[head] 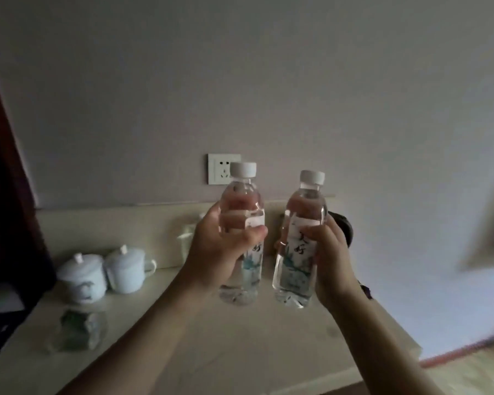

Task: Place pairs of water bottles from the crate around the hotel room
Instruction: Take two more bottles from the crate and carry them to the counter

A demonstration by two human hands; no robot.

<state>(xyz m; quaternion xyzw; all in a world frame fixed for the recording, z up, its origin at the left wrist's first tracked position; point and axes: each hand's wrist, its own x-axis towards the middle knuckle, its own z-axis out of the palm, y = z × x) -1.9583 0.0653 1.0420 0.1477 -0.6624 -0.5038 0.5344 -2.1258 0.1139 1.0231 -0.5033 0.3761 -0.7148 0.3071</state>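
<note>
Two clear water bottles with white caps and blue-green labels stand upright side by side above a pale counter [240,337]. My left hand [220,252] grips the left bottle [243,192] around its middle. My right hand [331,258] grips the right bottle [297,269] the same way. I cannot tell whether the bottle bases touch the counter. The crate is not in view.
Two white lidded cups [80,277] [124,270] sit at the counter's left, with a small wrapped packet [79,327] in front. A wall socket [217,169] is behind the bottles. A dark round object [341,228] sits behind my right hand. The counter's right edge [411,346] drops to wooden floor.
</note>
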